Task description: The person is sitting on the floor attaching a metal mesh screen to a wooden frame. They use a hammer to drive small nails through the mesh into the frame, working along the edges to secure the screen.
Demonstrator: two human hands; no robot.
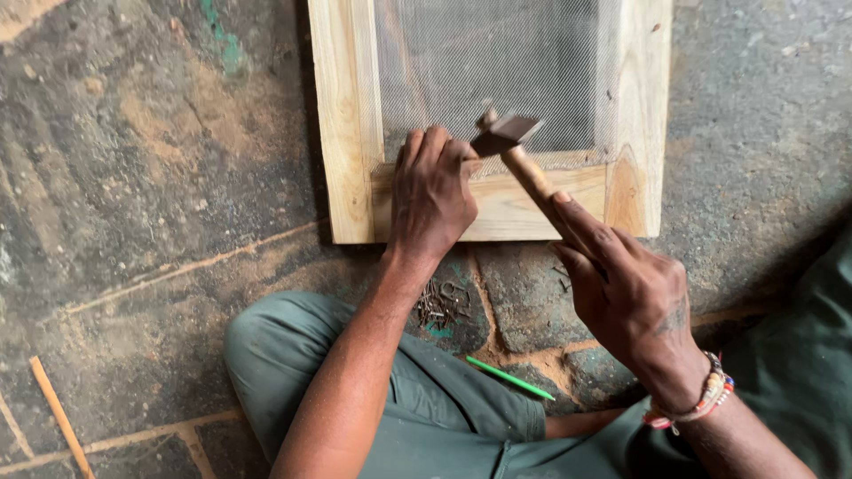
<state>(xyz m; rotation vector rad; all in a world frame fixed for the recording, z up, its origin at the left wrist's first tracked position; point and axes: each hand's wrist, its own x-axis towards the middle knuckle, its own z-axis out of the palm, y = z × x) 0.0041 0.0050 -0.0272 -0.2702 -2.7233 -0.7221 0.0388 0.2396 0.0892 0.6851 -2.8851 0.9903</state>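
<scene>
Head view, left to right: left hand (432, 191) pinches wire mesh (488, 66) onto pale wooden frame (510, 208) lying on the floor; wooden-handled metal hammer (508, 135) poised; right hand (626, 293) wrapped round handle. Best short, square taps, fingertips well aside.

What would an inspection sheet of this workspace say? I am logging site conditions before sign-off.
Surface: rough stone floor, dusted with sawdust.
Job's things: wooden frame with wire mesh lying flat; hammer over its lower rail.
Clutter: pile of nails, green pencil, thin wooden stick on the floor.
Grippers: left hand pressed on the rail by the hammer head; right hand grips the hammer handle.
Cables: nothing seen.
Surroundings: person's grey-green trousers; beaded bracelet on right wrist.
</scene>
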